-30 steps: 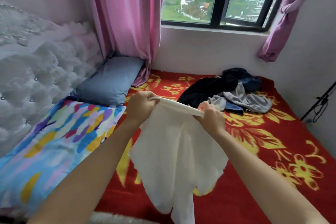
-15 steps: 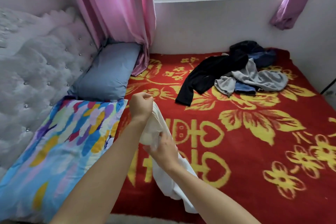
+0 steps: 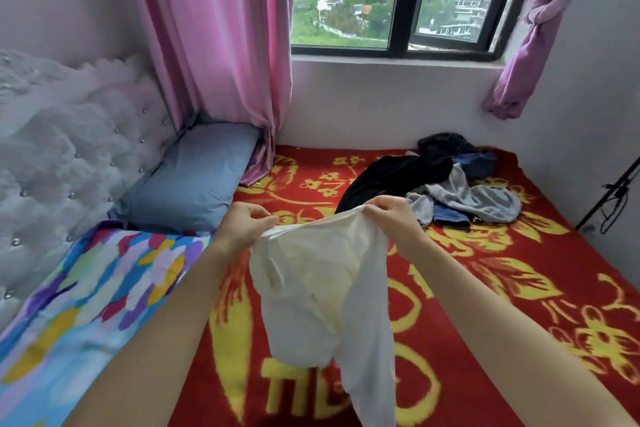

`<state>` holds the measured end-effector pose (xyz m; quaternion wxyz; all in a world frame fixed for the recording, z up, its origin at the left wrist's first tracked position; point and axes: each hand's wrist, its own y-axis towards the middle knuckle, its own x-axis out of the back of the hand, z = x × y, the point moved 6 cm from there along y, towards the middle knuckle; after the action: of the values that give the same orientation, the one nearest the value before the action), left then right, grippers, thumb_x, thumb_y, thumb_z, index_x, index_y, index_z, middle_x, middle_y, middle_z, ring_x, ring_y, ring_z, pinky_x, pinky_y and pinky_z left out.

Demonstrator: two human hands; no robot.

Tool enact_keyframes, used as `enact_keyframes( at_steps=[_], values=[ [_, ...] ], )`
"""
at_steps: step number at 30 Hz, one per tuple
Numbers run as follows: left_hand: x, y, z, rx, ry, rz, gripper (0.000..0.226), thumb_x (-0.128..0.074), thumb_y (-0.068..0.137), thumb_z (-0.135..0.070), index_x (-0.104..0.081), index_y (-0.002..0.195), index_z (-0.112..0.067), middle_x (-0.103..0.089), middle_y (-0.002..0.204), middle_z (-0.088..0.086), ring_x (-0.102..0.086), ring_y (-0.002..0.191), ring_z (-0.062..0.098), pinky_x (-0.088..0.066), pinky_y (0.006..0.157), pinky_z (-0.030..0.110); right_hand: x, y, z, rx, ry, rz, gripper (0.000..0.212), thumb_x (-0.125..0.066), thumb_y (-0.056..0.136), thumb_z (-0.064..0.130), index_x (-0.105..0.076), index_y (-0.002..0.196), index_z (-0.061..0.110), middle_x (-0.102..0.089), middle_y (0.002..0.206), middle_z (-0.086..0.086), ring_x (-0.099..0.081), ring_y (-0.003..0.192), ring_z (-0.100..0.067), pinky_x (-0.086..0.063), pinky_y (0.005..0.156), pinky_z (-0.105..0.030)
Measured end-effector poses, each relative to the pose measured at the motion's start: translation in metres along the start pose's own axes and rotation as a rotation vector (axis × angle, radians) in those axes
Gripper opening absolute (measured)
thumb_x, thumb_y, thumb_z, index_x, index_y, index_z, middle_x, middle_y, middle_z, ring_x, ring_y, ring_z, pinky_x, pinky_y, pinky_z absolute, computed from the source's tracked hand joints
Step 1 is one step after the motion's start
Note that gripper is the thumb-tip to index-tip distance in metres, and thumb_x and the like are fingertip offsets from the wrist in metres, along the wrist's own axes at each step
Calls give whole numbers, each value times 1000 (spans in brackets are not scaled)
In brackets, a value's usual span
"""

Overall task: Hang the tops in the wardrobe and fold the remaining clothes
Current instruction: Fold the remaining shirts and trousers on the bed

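I'm seeing a home bedroom: tufted headboard (image 3: 69, 166) at nine o'clock, blue pillow (image 3: 194, 184) at ten, red blanket (image 3: 512, 291), curtained window (image 3: 349, 0) at one.

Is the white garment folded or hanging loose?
Loose: left hand and right hand pinch the white garment at its top; it droops unfolded.
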<state>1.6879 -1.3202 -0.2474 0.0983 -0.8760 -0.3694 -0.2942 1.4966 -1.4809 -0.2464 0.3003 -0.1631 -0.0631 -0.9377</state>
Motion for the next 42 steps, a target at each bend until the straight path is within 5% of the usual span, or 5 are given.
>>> enact_keyframes(
  at_steps=[5, 11, 14, 33, 42],
  values=[
    [21, 2, -29, -240, -114, 236, 61, -66, 45, -78, -65, 55, -17, -47, 49, -10, -39, 48, 4, -31, 50, 17, 17, 11, 60, 95, 0, 6, 13, -54, 82, 1, -64, 77, -7, -48, 66, -8, -42, 59, -16, -32, 54, -25],
    [3, 5, -24, -432, 710, 191, 47, -54, 68, -65, -58, 60, -18, -47, 52, -10, -49, 60, 13, -35, 58, 28, 22, 12, 90, 121, -118, 23, 15, -54, 84, 4, -66, 83, -6, -49, 63, -5, -43, 54, -12, -35, 49, -21],
    [15, 12, -18, -506, 375, 137, 45, -36, 57, -74, -32, 46, -30, -36, 51, -10, -40, 50, 8, -28, 52, 28, 30, 14, 90, 125, -194, 65, 14, -56, 84, 4, -67, 79, -4, -52, 66, -8, -46, 59, -16, -36, 53, -23],
    [32, 18, 28, -6, -671, 324, 11, -71, 70, -26, -76, 69, -17, -68, 70, 2, -64, 59, 9, -49, 54, 19, 61, 33, 96, 72, -93, 26, 17, -65, 87, 14, -69, 71, 11, -63, 52, 7, -58, 50, -8, -49, 51, -20],
    [39, 5, -18, -249, -785, 259, 95, -67, 23, -87, -69, 80, -11, -63, 54, -4, -57, 46, 3, -46, 42, 16, 80, 44, 89, 50, 143, -97, 16, -63, 88, 9, -66, 72, 6, -63, 50, 4, -58, 46, -8, -52, 51, -21]
  ],
)
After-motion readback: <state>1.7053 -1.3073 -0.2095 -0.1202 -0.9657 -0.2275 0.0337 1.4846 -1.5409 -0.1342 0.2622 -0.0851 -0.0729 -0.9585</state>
